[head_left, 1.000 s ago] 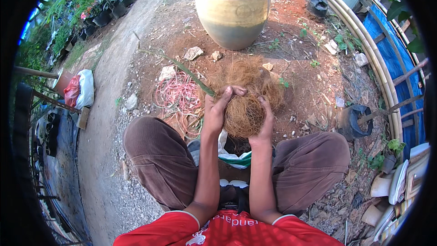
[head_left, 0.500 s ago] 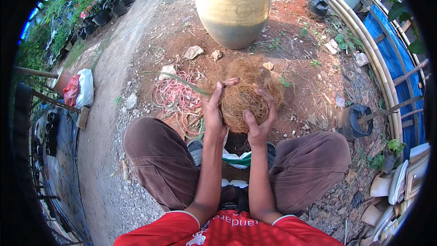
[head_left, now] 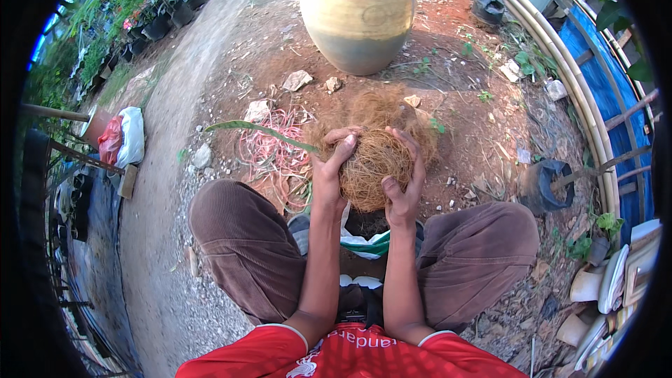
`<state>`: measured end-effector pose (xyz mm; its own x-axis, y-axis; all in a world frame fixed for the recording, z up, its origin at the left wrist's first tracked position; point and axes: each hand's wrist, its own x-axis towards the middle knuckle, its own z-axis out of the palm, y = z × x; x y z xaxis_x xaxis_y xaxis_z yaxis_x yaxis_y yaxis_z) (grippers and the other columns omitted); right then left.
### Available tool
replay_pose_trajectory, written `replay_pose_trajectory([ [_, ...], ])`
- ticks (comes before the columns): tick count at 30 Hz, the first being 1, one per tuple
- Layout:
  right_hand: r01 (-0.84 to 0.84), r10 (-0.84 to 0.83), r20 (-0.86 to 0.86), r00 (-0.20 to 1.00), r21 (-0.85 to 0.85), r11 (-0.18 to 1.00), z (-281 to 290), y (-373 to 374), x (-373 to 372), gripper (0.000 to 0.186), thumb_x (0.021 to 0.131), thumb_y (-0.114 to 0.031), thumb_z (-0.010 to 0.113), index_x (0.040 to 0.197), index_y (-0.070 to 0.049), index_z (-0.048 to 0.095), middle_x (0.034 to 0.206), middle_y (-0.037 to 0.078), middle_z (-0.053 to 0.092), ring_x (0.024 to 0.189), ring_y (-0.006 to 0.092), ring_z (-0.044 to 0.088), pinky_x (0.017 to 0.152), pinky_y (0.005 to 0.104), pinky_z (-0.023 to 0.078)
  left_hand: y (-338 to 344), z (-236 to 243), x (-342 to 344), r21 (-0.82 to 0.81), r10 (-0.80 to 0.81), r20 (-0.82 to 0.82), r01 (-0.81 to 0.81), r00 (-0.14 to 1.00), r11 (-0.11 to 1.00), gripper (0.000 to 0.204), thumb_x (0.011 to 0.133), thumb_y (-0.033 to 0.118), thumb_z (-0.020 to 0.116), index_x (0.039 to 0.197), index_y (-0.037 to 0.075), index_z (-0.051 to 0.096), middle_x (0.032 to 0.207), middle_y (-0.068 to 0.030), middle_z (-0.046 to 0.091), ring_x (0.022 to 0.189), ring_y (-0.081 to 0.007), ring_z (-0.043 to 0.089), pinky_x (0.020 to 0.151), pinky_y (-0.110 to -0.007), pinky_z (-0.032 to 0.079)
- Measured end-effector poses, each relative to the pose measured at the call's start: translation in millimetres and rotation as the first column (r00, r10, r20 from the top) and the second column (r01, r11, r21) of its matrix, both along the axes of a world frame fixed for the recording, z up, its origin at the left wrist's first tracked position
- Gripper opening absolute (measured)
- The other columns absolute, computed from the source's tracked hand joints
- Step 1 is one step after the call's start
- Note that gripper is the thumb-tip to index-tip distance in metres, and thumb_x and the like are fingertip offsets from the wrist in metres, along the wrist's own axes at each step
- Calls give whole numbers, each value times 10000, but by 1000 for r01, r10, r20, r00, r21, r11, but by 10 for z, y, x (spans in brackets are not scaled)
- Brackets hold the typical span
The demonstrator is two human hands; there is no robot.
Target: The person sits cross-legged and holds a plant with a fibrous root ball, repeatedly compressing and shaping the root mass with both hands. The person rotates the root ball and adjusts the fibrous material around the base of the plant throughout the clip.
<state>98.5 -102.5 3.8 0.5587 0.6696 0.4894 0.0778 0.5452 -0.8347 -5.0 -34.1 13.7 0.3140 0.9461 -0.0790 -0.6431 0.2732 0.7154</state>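
Note:
Between my two hands is a round ball of brown coconut fibre (head_left: pixel 374 171). My left hand (head_left: pixel 332 168) presses on its left side, and my right hand (head_left: pixel 407 182) curves around its right side with the thumb on the near face. A long green leaf (head_left: pixel 262 133) sticks out to the left from beside my left hand; its base is hidden. Just beyond the ball lies a loose heap of the same fibre (head_left: pixel 385 108). Below my hands, between my feet, stands an open white and green sack (head_left: pixel 367 245) with dark soil (head_left: pixel 365 222) in it.
A tangle of pink and white string (head_left: pixel 273 150) lies left of my hands. Ahead stands a large cream glazed pot (head_left: pixel 358 24), with stones (head_left: pixel 298 80) before it. A black plant bag (head_left: pixel 549 185) sits at right near bamboo poles (head_left: pixel 560 63). Potted plants (head_left: pixel 157 24) line the far left.
The fibre ball has turned in my hands and looks more compact. The green leaf has swung lower and shows more of its broad side. My left fingers have shifted over the top.

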Motion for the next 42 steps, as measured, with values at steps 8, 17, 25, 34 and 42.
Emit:
replay_pose_trajectory([
  [8, -281, 175, -847, 502, 32, 959, -86, -50, 99, 420, 956, -237, 593, 1289, 18, 604, 1304, 146, 638, 1241, 230, 585, 1096, 383, 430, 76, -19, 46, 638, -104, -90, 137, 991, 758, 321, 985, 271, 608, 965, -32, 710, 1143, -197, 703, 1196, -288, 607, 1110, -439, 395],
  [17, 16, -8, -409, 913, 15, 1000, -86, 16, -23, 251, 952, -116, 556, 1080, 46, 700, 1187, 147, 687, 1172, 236, 614, 1050, 387, 460, -36, 57, 121, 114, -14, -34, 18, 999, 993, 338, 1053, 225, 531, 1167, -42, 705, 1127, -144, 695, 1058, -211, 662, 935, -356, 523],
  [25, -232, 207, -689, 695, 58, 971, -80, -4, -6, 431, 986, -344, 504, 1178, 18, 637, 1286, 181, 646, 1221, 271, 595, 1080, 422, 442, 106, -100, 24, 437, -110, -9, 103, 994, 893, 497, 1079, 277, 424, 776, -42, 655, 1019, -177, 677, 1126, -315, 605, 1065, -456, 413],
  [34, -210, 131, -777, 615, -1, 978, -111, -3, 40, 347, 947, -263, 551, 1136, 9, 653, 1171, 151, 672, 1084, 240, 641, 990, 396, 494, 47, -41, 78, 511, -68, -60, 89, 996, 855, 450, 1067, 262, 468, 858, -67, 693, 1056, -204, 706, 1132, -296, 618, 1091, -456, 396],
  [42, -89, 74, -447, 891, -14, 996, -178, 42, -36, 415, 911, -242, 577, 1226, 21, 637, 1253, 161, 663, 1200, 260, 604, 1097, 405, 419, 38, -5, 128, 54, 20, 33, -22, 999, 998, 405, 1082, 271, 478, 829, -18, 608, 920, -158, 692, 1006, -276, 659, 956, -416, 514],
])
